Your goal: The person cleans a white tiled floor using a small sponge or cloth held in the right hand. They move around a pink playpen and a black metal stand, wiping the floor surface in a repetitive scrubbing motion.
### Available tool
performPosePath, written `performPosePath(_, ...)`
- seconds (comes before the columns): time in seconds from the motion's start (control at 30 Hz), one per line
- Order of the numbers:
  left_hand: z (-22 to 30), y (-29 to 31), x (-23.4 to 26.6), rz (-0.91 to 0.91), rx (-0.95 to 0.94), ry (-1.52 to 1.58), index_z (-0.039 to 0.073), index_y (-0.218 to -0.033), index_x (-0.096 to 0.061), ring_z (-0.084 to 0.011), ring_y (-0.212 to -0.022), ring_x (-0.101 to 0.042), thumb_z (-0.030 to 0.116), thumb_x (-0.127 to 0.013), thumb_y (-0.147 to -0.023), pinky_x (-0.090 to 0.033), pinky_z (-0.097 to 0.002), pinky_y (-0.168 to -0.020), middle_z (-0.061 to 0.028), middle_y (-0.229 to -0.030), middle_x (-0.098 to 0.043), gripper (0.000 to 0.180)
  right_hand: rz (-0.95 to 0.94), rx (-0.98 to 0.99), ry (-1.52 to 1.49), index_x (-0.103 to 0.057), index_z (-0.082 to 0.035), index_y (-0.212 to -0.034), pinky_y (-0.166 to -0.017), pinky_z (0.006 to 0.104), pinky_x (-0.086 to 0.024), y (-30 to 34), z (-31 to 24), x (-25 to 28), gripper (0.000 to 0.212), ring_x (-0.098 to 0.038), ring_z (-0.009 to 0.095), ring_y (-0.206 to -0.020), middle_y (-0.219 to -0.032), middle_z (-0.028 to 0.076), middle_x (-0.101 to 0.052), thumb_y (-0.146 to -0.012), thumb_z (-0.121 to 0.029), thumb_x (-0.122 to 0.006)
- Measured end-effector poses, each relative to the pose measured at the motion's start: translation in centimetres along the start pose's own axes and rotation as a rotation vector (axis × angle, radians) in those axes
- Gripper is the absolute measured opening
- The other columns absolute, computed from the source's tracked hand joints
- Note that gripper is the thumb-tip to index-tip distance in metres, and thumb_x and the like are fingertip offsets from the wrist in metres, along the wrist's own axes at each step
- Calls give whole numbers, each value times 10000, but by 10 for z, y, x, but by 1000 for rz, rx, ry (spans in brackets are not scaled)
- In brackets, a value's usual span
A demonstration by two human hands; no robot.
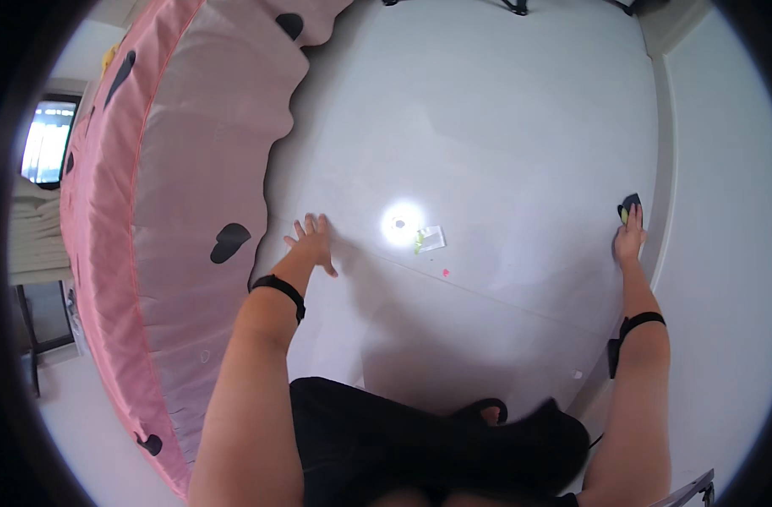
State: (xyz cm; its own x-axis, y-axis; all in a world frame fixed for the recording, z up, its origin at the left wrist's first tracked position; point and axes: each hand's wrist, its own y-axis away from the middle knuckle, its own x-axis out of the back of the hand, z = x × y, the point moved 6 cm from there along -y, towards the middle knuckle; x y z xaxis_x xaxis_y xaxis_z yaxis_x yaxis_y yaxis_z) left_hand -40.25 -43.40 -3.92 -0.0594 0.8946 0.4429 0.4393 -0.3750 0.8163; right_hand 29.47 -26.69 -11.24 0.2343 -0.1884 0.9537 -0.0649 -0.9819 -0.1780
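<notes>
My left hand hangs over the pale tiled floor with fingers spread and nothing in it, close to the edge of a pink bed cover. My right hand reaches far right toward the base of the white wall and grips a small dark object with a yellow-green part. Both wrists carry black bands. On the floor between the hands lie a small white wrapper with a green bit and a tiny pink scrap.
A bed with a pink cover dotted with black hearts fills the left side. A white wall runs along the right. A bright light spot reflects off the floor. Dark furniture legs show at the top edge.
</notes>
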Motion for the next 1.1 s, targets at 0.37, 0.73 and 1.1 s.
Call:
performPosePath(0.37, 0, 11, -36, 84, -163, 256, 152, -1433, 308, -571, -1346, 185, 297, -939, -505, -137, -706, -1050, -294, -1458, 329, 1561, -53, 500, -267, -515, -113, -1348, -953, 362, -392, 27, -312, -41, 592, -473, 317, -985, -1451, 88, -435, -775, 30, -480)
performPosePath(0.73, -32, 28, -44, 237, -214, 438, 211, -1511, 109, -479, -1411, 119, 292, -928, -506, -130, -706, -1053, -206, -1545, 198, 1446, -1054, 517, -894, -651, -131, -1191, -767, 288, -464, 283, -476, -13, 317, -496, 202, -797, -1251, 76, -601, -892, -83, -555)
performPosePath(1.1, -55, 6, -76, 199, -259, 455, 158, -1484, 199, -542, -1336, 258, 298, -933, -498, -70, -774, -991, -246, -1490, 309, 1507, 104, 135, -251, -541, -88, -1305, -959, 388, -353, 45, -340, -5, 577, -505, 324, -1023, -1405, 149, -467, -777, 111, -421)
